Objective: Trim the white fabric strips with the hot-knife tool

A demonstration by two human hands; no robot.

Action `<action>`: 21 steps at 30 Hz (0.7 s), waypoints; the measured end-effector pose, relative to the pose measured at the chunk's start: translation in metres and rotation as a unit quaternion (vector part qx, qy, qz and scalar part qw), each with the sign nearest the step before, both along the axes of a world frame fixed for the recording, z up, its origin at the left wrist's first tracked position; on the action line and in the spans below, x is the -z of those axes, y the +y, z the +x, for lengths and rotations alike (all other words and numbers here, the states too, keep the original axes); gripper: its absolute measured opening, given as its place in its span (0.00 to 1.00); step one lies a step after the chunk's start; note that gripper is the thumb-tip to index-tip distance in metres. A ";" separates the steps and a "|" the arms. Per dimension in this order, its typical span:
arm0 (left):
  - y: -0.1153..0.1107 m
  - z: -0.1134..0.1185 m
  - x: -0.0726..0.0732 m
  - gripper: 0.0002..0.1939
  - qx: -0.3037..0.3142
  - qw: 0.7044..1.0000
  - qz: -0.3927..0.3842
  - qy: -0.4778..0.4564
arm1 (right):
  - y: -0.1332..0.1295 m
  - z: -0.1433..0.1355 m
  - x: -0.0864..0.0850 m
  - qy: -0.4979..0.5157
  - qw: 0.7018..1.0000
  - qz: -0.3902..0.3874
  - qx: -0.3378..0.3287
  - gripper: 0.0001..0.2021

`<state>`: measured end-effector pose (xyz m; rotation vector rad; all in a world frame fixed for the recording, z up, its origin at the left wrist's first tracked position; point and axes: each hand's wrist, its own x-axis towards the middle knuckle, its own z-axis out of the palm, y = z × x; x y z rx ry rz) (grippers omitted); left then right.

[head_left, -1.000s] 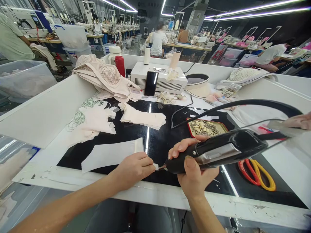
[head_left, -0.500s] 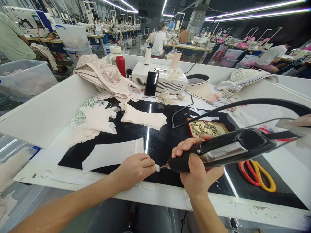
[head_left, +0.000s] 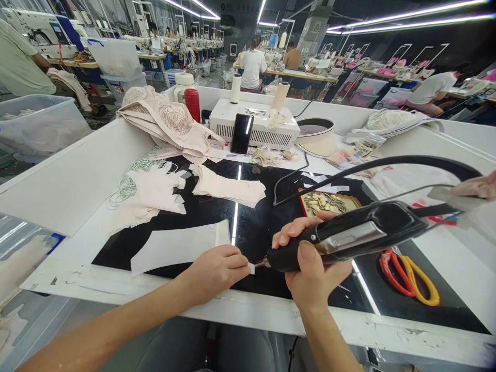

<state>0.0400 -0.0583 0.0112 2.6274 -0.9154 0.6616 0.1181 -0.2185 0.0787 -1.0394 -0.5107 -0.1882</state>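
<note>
My right hand [head_left: 313, 263] is wrapped round a black handheld power tool [head_left: 344, 232] with a metal lever and a cord at its back end. The tool's narrow metal tip points left and meets, or nearly meets, a small white strip [head_left: 251, 268]. My left hand [head_left: 220, 271] pinches that strip between thumb and fingers at the near edge of the black board [head_left: 256, 235]. Just behind my left hand lies a flat white fabric panel [head_left: 174, 245] with a cream band at its right end. Whether the strip joins this panel is hidden by my hand.
Stacked cream fabric pieces [head_left: 228, 186] and a ragged fabric pile [head_left: 151, 194] lie behind. A small tray [head_left: 329, 201] of metal bits sits behind the tool; red-and-yellow-handled scissors [head_left: 411, 279] lie right. A phone [head_left: 242, 134] leans on a white box [head_left: 279, 126]. The tool's cord [head_left: 372, 163] arches overhead.
The rear of the tool has shifted slightly left and down with my right hand, its tip staying by the strip. My left hand has barely moved.
</note>
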 end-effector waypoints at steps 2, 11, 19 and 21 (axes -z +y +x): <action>0.000 0.000 -0.002 0.08 -0.001 1.000 0.000 0.003 | 0.000 0.000 0.000 -0.002 1.000 -0.002 0.000 0.19; -0.001 -0.001 -0.003 0.07 0.000 1.000 0.006 0.007 | 0.000 0.000 -0.001 -0.009 1.000 -0.001 0.002 0.19; -0.001 0.000 -0.004 0.05 0.002 1.000 -0.005 0.014 | -0.001 -0.002 0.000 0.009 1.000 -0.019 0.006 0.16; -0.001 -0.001 -0.003 0.06 0.003 1.000 -0.010 0.021 | -0.002 -0.004 -0.001 0.005 1.000 -0.012 0.000 0.16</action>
